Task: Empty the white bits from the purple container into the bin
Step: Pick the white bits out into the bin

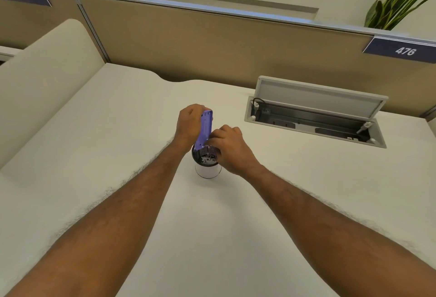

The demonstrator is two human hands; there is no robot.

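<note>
Both hands are gripping the purple container (204,129): left hand (188,124) clamped up top, right hand (226,145) pinching low, tipping it over the bin (207,166) on the surface (118,131). White bits (208,159) are dropping in; I'd keep its mouth inside the rim.

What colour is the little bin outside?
White outside, with a black inside, in the head view: bin.

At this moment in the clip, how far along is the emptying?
Done: white bits already lie in the bin. In hand: the left hand holds the purple container tipped end-down over the bin's mouth, the right hand at its lower end. Left: bits still cling at that end; how many more remain inside is hidden.
</note>
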